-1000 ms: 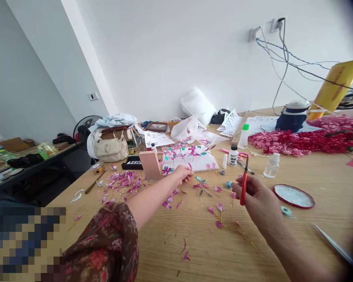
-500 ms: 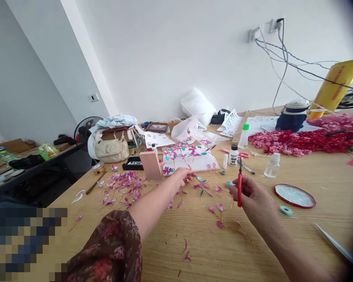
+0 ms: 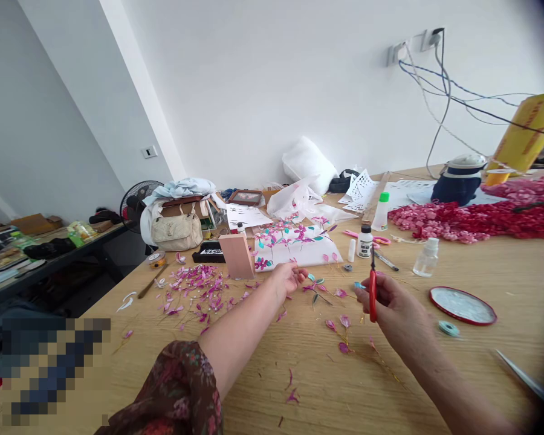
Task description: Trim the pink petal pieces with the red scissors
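My left hand (image 3: 291, 278) reaches forward over the table with its fingers curled together; whatever they may pinch is too small to make out. Right beside its fingertips are teal leaves (image 3: 316, 280) on thin stems. In my right hand (image 3: 390, 302) is a pair of red-handled scissors (image 3: 373, 296), blades pointing up. A small blue piece (image 3: 359, 286) shows at the same hand's fingertips. Below lies a spray of pink petals (image 3: 344, 322) on golden wire stems. A white sheet (image 3: 320, 255) with pink flowers and teal leaves on it is just beyond my left hand.
Loose purple petals (image 3: 199, 284) lie left of my left arm, near an upright wooden block (image 3: 237, 256). Bottles, including a clear spray bottle (image 3: 426, 258), stand behind my right hand. A red-rimmed disc (image 3: 462, 305), a teal roll (image 3: 448, 328) and metal tweezers (image 3: 521, 374) lie to the right.
The whole view has shifted slightly. My left hand is a little nearer the teal leaves. My right hand still holds the scissors upright.
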The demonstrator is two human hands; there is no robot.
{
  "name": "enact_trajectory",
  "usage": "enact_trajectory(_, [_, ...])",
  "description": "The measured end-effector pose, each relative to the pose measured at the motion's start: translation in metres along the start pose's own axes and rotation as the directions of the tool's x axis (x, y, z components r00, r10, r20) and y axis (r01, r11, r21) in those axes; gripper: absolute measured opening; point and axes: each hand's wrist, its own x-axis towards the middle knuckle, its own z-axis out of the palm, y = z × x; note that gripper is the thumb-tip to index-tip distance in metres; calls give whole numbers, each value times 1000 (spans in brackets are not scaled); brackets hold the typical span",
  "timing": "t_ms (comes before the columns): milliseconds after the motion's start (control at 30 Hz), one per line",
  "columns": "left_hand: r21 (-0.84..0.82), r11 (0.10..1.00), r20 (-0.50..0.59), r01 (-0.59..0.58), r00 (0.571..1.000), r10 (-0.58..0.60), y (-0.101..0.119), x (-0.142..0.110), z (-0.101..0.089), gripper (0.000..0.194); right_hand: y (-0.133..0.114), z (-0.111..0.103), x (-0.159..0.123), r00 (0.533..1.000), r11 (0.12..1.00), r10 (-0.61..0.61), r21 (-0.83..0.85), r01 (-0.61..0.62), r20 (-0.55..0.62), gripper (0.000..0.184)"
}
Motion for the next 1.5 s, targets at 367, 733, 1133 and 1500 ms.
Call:
enact_trajectory(367, [-90, 994, 27, -58, 998, 60, -5, -21, -4, 33, 3, -2, 1, 1000, 999, -11, -31, 11, 4, 28])
enact_trajectory(733, [242, 960, 92, -137, 989, 118, 10, -41, -23, 20, 3, -1, 2, 1000, 998, -20, -52, 21, 14, 25])
enact_trajectory(1133, [824, 257, 403, -505, 841, 361, 32, -32, -28, 10, 9, -1, 2, 1000, 996, 3, -89, -1, 20, 31])
enact_trajectory(1500, [747, -285, 645, -600, 759, 91, 17, 14, -5, 16, 8, -2, 0, 999, 989, -30, -144, 32, 11, 24])
